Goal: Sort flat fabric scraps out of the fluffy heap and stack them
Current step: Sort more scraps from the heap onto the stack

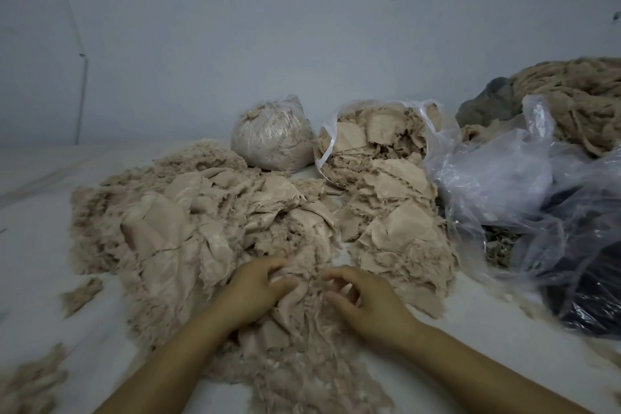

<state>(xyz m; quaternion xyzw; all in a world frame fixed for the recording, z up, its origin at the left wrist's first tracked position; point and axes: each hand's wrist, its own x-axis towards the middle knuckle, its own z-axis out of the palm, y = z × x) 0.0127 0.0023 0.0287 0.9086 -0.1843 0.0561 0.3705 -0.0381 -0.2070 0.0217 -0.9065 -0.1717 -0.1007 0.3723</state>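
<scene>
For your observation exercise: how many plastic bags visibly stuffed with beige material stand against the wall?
2: a tied round clear plastic bag at centre, and an open clear plastic bag just right of it. Others may be hidden.

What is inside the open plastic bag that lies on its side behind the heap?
The open plastic bag holds beige flat fabric scraps mixed with frayed fluff, and some spill from its mouth onto the stack in front. Its deeper contents are covered.

Left hand (pixel 255 286) fingertips buried in the fluffy heap (pixel 201 228), grip unreadable. Right hand (pixel 366 302) fingers motion-blurred. Both forearms cut by bottom edge. Far right of the right hand, dark bag (pixel 591 286) contents obscured, clipped by frame edge.
</scene>
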